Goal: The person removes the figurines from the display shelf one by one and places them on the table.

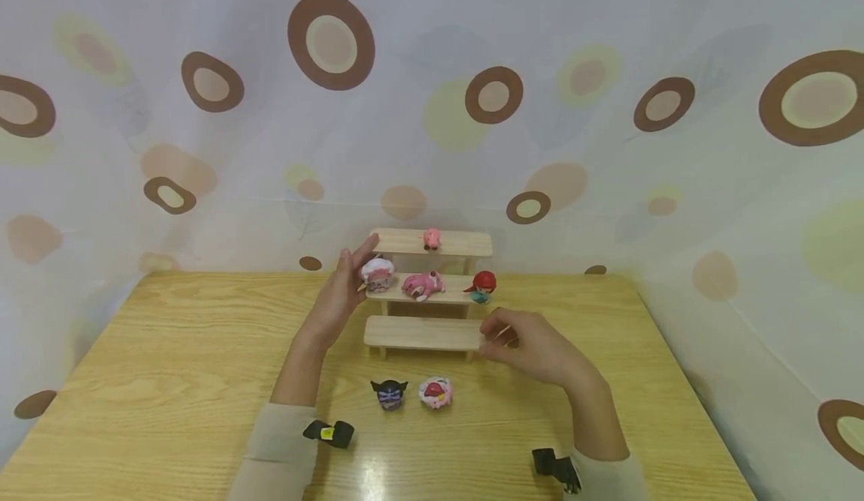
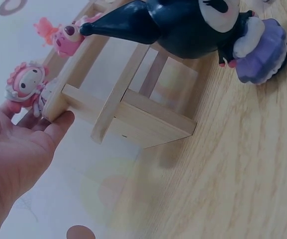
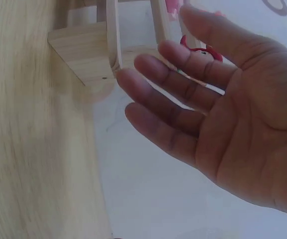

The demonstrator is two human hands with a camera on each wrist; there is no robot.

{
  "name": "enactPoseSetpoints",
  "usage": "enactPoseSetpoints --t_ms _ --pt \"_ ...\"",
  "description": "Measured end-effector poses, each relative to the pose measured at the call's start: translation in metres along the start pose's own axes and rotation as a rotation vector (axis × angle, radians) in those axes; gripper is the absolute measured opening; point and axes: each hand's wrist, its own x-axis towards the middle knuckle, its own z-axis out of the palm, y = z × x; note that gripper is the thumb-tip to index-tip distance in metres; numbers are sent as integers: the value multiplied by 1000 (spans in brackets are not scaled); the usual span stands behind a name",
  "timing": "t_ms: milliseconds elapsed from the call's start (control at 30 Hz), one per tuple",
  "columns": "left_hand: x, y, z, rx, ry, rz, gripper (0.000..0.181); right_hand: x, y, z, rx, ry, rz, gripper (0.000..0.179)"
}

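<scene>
A three-tier wooden display stand [image 1: 418, 332] stands on the table. My left hand [image 1: 332, 302] is at the left end of its middle tier, fingers lightly bent and touching there beside a figurine in a pink-and-white hood [image 1: 378, 274]. In the left wrist view, a fingertip of the left hand [image 2: 21, 154] meets the tier's end, next to that hooded figurine [image 2: 28, 84]. Beside the right end of the lowest tier is my right hand [image 1: 533, 345], its fingers loosely bent. The right wrist view shows the right hand [image 3: 233, 114] with nothing in its palm.
A lying pink figurine [image 1: 424, 286] and a red-haired figurine [image 1: 483, 286] share the middle tier. A small pink figurine [image 1: 432, 239] is on top. In front of the stand are a black-and-purple figurine [image 1: 389, 394] and a pink-and-white one [image 1: 436, 393]. A patterned cloth [image 1: 418, 133] hangs behind.
</scene>
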Motion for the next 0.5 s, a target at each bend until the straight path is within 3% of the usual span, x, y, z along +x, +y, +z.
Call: enactPoseSetpoints --t_ms 267,500 --pt "-1 0 0 3 2 -1 69 5 9 0 34 189 91 22" --pt "-1 0 1 -1 2 7 67 11 9 6 119 388 101 36"
